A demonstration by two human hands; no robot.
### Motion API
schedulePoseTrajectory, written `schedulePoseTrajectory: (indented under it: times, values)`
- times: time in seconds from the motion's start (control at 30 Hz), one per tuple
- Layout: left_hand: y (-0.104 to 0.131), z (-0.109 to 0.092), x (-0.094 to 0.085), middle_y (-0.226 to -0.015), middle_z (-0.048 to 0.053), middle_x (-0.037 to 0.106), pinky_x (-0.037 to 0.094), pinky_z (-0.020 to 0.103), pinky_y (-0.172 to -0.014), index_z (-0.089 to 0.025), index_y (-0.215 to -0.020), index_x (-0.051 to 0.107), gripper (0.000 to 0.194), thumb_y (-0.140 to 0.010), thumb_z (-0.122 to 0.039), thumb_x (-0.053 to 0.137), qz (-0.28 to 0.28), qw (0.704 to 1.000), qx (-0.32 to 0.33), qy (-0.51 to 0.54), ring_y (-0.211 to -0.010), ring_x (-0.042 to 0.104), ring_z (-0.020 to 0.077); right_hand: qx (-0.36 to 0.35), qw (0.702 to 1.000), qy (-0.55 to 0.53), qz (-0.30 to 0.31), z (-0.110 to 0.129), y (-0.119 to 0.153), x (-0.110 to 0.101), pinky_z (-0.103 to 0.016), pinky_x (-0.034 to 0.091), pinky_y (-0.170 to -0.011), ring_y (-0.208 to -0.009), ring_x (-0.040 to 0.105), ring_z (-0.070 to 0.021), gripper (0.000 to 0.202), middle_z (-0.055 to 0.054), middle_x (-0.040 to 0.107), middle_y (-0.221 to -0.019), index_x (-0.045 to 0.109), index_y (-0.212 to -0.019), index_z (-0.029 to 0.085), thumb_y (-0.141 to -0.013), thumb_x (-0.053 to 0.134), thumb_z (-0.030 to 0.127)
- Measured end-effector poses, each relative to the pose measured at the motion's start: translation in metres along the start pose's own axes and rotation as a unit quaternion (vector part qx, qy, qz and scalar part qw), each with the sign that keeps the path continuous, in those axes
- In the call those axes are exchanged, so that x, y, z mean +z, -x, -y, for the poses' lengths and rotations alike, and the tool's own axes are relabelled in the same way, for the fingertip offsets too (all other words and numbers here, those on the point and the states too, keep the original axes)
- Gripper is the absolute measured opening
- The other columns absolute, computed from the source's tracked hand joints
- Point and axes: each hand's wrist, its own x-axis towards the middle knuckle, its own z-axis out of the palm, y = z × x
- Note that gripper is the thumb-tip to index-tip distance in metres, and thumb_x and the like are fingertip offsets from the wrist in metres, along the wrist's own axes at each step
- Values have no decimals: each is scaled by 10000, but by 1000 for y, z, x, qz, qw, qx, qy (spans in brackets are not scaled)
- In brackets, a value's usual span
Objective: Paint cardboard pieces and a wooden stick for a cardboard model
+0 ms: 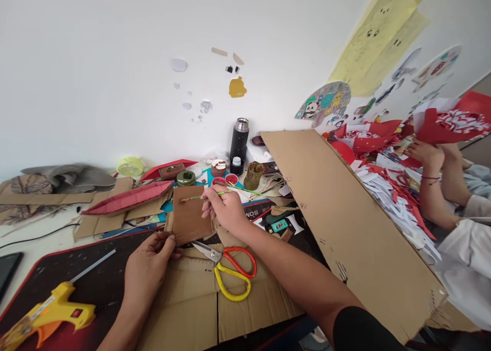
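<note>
My left hand pinches the lower left corner of a brown-painted cardboard piece. Between the fingers of my right hand is a thin green paintbrush, its brown-smeared tip close over the upper left of the piece; whether it touches I cannot tell. Scissors with one red and one yellow handle lie spread on the cardboard sheet below. Just behind the piece stand an open green paint jar, small red paint pots and a brown paint jar with a whitish top.
A yellow glue gun lies at the lower left. Behind are a pink boat-shaped piece, a black thermos and a murky jar. A large cardboard panel slants at the right; beyond it, another person's hands hold a red-and-white bundle.
</note>
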Motion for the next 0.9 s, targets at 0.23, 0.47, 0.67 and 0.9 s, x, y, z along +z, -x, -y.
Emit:
schedulePoseTrajectory:
  times: [0.23,0.47,0.67,0.9]
  values:
    - [-1,2,0,-723,65,849,634,416,-735,-263,-907,751,520,-703,-736,675,2,1000,6,-6,-694,828,344,18,999,-44,-24,10,4,-13,-175,416,-400,-486,710,-134,654,23,686,-637,611,-895,220,-946,641,871]
    - [2,-2,-1,-678,51,824,638,405,-691,-259,-893,754,513,-701,-731,693,3,1000,15,-2,-654,817,337,44,995,-30,79,3,10,7,-180,446,-403,-499,713,-130,600,25,696,-661,657,-913,212,-978,662,809]
    - [1,-1,0,-709,62,838,632,405,-687,-258,-915,760,524,-688,-725,687,-1,1000,4,-14,-685,828,346,42,997,-66,-24,-11,-19,-2,-184,429,-383,-460,708,-144,623,36,678,-607,616,-907,218,-951,660,838]
    - [2,-4,0,-682,59,827,625,403,-688,-269,-877,757,512,-697,-739,662,9,999,16,-33,-663,816,336,16,994,-82,-75,-2,-25,-15,-187,445,-398,-490,740,-157,639,-1,735,-668,626,-946,208,-957,666,845]
